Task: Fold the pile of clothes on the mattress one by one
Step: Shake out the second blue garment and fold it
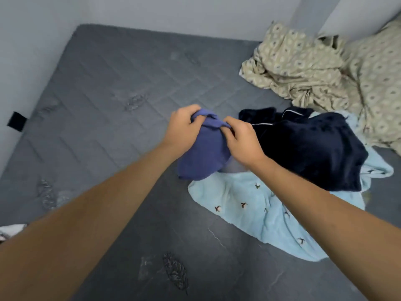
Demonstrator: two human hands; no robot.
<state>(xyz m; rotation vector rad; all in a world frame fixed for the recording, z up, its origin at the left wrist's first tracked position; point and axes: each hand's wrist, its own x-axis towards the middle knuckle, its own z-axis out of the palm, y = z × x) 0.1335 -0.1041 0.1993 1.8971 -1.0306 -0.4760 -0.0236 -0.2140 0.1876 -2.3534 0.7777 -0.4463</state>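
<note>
A blue-purple garment (201,155) hangs bunched above the grey quilted mattress (104,88). My left hand (182,127) grips its top edge on the left, and my right hand (240,137) pinches the same edge just to the right. Right beside it lies a dark navy fleece garment with white piping (308,146). That one rests on a light blue cloth with small embroidered figures (256,211), which spreads over the mattress toward me.
A beige patterned sheet (314,68) lies crumpled at the back right against the pale wall. A small black tag (17,121) sticks out at the mattress's left edge. A bit of white patterned fabric (10,230) shows at the far left.
</note>
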